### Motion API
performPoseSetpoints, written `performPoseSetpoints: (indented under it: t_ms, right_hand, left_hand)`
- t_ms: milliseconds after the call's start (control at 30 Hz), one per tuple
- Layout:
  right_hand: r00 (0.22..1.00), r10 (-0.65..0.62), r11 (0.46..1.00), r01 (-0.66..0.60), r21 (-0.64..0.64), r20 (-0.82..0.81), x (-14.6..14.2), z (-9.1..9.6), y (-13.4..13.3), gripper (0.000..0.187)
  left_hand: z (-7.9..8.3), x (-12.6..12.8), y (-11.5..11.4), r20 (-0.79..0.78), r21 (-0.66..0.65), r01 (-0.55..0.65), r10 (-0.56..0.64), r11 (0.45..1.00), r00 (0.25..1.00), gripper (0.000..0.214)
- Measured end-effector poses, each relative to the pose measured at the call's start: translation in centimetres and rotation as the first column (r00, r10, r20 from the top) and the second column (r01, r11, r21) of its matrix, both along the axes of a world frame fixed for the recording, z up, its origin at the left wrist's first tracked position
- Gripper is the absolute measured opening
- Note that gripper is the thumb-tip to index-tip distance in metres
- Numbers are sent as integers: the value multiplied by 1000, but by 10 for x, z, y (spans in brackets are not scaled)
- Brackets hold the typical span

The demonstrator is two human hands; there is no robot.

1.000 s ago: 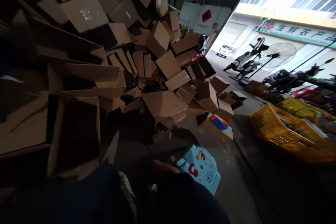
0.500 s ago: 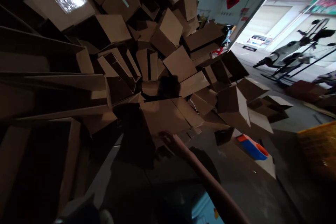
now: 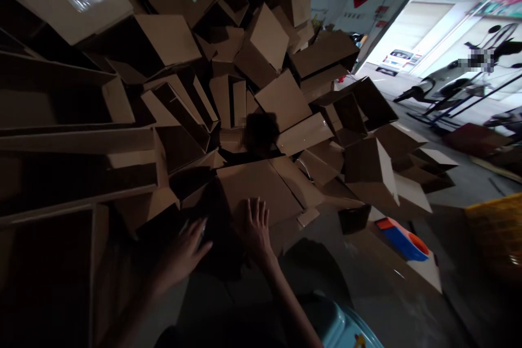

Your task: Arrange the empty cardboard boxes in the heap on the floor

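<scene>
In front of me on the floor lies a brown cardboard box (image 3: 261, 185), its broad top in my head's shadow. My right hand (image 3: 256, 231) rests on its near edge with the fingers stretched out over the top. To the left of the box, my left hand (image 3: 188, 247) hangs in the air with fingers apart and nothing visible in it. A blue and orange tape dispenser (image 3: 403, 239) sits on a piece of cardboard to the right, away from both hands.
A heap of cardboard boxes (image 3: 265, 43) rises ahead. Larger open boxes (image 3: 81, 136) stand close on the left. At right is a yellow crate (image 3: 495, 228); by my legs, a light-blue plastic stool (image 3: 346, 323). A scooter (image 3: 448, 79) is parked outside the doorway.
My left hand has come into view at the left of the box. The right hand has turned from a curled grasp at the near edge to lie flat, fingers forward.
</scene>
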State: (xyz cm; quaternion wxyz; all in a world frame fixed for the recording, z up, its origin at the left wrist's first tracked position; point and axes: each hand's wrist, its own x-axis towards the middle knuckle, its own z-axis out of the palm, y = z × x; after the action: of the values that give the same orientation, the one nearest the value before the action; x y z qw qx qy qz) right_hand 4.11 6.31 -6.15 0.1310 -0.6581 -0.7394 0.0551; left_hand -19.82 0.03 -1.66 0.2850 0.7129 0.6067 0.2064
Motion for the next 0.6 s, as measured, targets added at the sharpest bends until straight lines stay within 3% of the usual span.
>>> performPoseSetpoints:
  t_ms: [100,167,267,333,433,500,600]
  right_hand:
    - [999,-6,1000,7,27,-36,-3,-9,-4,93]
    - [996,11,999,-8,38,-89,-3,-15,-6,92]
    - [965,60,998,-49,50,-254,16,-15,1,79]
    - [925,47,996,-15,86,-378,48,-8,17,67]
    - [922,-98,950,200,242,-375,123,11,61,60]
    - [912,-247,903,339,263,-328,178,23,94,64]
    - [860,-463,857,497,141,-215,240,30,126,68]
  left_hand:
    - [7,42,32,119,207,-153,130,966,984,64]
    - [9,63,38,206,207,-188,146,960,968,68]
    - [5,82,46,282,102,-247,211,964,936,78]
    - [-4,92,59,277,-10,-282,274,959,921,86]
    - [-26,106,83,233,-134,-287,312,948,921,101]
    - [-47,115,94,226,-86,-275,287,958,931,115]
    - [-76,124,96,267,39,-268,248,963,931,121]
